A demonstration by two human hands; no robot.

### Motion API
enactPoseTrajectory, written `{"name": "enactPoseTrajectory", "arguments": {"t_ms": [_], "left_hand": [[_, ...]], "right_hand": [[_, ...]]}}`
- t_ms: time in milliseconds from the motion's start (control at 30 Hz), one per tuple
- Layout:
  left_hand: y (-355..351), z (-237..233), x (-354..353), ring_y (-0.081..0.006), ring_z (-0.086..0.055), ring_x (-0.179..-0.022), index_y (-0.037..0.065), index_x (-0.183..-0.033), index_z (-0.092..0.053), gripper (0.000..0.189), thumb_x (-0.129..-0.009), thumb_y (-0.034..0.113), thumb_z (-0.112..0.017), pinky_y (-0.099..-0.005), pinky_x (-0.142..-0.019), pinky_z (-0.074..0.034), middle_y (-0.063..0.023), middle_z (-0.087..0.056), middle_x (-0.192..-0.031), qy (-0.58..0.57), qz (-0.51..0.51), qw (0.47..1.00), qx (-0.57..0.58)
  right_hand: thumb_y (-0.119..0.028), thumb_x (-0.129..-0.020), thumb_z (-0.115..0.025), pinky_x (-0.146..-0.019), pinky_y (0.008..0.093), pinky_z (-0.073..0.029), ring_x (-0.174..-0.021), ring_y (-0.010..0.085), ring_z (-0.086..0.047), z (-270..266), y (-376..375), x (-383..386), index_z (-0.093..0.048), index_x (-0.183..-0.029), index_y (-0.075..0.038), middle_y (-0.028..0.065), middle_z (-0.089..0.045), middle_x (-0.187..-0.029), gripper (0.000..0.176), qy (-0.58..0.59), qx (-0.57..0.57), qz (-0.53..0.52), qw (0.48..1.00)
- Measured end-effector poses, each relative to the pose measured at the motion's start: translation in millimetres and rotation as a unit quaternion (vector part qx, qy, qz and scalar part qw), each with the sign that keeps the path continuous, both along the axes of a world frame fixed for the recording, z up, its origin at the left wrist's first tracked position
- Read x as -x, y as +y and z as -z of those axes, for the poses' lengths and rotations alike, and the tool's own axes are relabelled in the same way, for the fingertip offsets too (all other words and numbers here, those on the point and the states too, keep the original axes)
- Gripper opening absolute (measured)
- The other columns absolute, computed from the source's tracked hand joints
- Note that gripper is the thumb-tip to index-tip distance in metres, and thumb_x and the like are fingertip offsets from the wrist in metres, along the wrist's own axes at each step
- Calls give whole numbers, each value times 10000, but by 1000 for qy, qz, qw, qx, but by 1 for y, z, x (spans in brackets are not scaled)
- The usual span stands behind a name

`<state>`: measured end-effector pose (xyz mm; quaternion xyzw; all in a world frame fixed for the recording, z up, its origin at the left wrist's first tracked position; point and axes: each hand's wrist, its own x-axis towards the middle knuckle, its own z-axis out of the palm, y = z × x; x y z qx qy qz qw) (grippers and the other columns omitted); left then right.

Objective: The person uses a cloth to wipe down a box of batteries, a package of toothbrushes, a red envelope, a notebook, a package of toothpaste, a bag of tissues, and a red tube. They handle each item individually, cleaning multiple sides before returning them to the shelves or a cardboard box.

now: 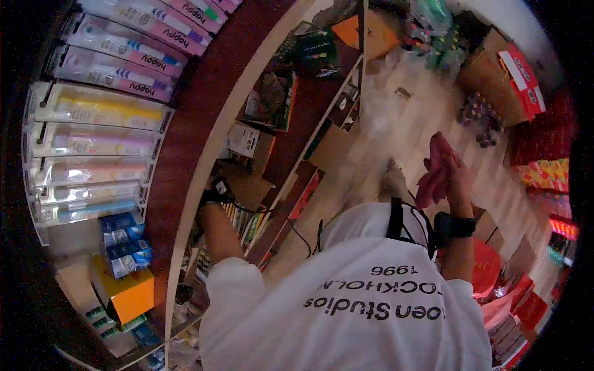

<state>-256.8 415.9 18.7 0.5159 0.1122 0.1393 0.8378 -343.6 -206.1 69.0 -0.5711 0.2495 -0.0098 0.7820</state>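
A crumpled dark pink cloth is gripped in my right hand, which is raised over the floor on the right; a dark watch is on that wrist. My left arm reaches to the shelf compartments under the counter edge. The left hand is mostly lost in shadow beside a black cable, and its fingers cannot be made out. Just past it are a small white-labelled item and an open cardboard box.
Packaged toothbrushes line a rack at the left, above blue boxes and an orange-yellow box. A cardboard box and plastic bags stand on the floor ahead. Red bags are at right.
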Motion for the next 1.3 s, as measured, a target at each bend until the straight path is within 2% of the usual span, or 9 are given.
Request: {"name": "enactPoseTrajectory", "arguments": {"t_ms": [667,767,833,1033,1100,1200,1233,1267,1300], "left_hand": [[-29,-1,21,-170,-459,-917,64,-1119,-399,415,-776,268,-510,-332,-737,-398,-49,-480,-908,-5,-7,1000,15],[-42,-18,36,-166,-462,-913,63,-1112,-410,402,-777,259,-512,-330,-733,-400,-46,-486,-897,-11,-1,1000,19],[-65,-36,50,-164,-464,-910,63,-1108,-418,393,-777,253,-514,-328,-730,-402,-44,-489,-890,-15,17,1000,20],[-166,-80,63,-156,-469,-901,61,-1094,-440,369,-779,235,-518,-322,-723,-406,-39,-501,-867,-37,122,989,79],[-192,-62,58,-143,-480,-871,70,-1071,-453,340,-777,229,-518,-313,-712,-421,-13,-485,-828,-14,90,990,108],[-233,-77,50,-125,-492,-834,84,-1056,-457,315,-776,215,-514,-289,-712,-436,20,-470,-831,27,109,984,138],[-245,-85,49,-119,-493,-827,88,-1065,-447,319,-776,207,-512,-275,-723,-436,29,-471,-873,43,161,977,136],[-254,-79,49,-119,-493,-827,88,-1065,-447,319,-776,207,-512,-275,-723,-436,29,-471,-873,35,152,977,143],[-263,-68,50,-106,-482,-837,102,-1115,-409,367,-780,217,-506,-255,-714,-430,27,-464,-933,27,175,975,134]], "right_hand": [[-239,-832,-428,-619,304,-474,-756,200,-560,-1,19,-13,-415,-1084,-18,106,-543,-928,336,19,-9,-70,997],[-274,-829,-434,-598,308,-475,-751,199,-563,51,-5,-2,-422,-1080,-20,107,-546,-922,358,9,-13,-57,998],[-358,-802,-450,-572,317,-484,-706,233,-567,127,-47,-4,-387,-1132,-13,123,-524,-952,481,-79,-248,-109,959],[-273,-808,-482,-808,296,-387,-928,166,-485,-37,101,-52,-408,-1104,-14,93,-508,-1032,401,-202,150,-194,948],[-247,-808,-480,-830,307,-374,-958,195,-475,-86,144,-58,-356,-1142,-21,101,-472,-1082,422,-295,145,-268,906],[-231,-805,-471,-872,371,-330,-1043,245,-418,-99,197,-55,-291,-1196,-47,134,-398,-1162,468,-312,-195,-354,860],[-242,-797,-479,-889,413,-293,-1079,263,-377,-94,202,-51,-285,-1206,-58,152,-364,-1186,489,-411,260,-373,790],[-253,-788,-487,-907,455,-257,-1114,282,-337,-86,207,-49,-280,-1216,-69,169,-330,-1210,510,-427,655,-304,543],[-253,-788,-487,-907,455,-257,-1114,282,-337,-78,211,-49,-280,-1216,-69,169,-330,-1210,510,-434,656,-308,536]]}}
